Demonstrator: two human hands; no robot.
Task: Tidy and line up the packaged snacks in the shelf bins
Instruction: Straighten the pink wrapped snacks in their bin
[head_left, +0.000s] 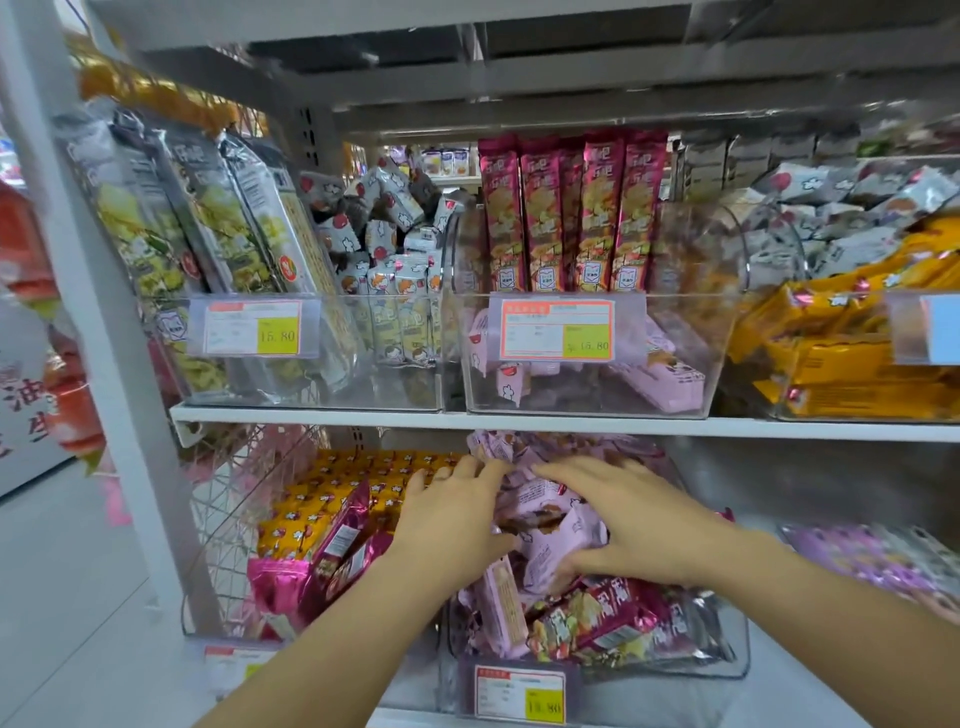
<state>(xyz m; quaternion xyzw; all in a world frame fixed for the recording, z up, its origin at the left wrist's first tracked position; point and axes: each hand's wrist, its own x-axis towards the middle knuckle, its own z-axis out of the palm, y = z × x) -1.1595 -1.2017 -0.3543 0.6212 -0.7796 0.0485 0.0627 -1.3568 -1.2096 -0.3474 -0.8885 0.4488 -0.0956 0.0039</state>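
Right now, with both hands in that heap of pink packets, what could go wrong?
The pink packets are heaped high in the clear bin, so a push from the left hand or right hand might tip some over its wall. The magenta packs lying loose at the front could slide out too. Pressing down with flat fingers may also crush what is inside.

A: What is the small print on the price tag (556, 330) saying?
B: It is blurring beyond reading. The blue label (943, 327) is running off the right edge, and the purple packets (857, 561) are smearing.
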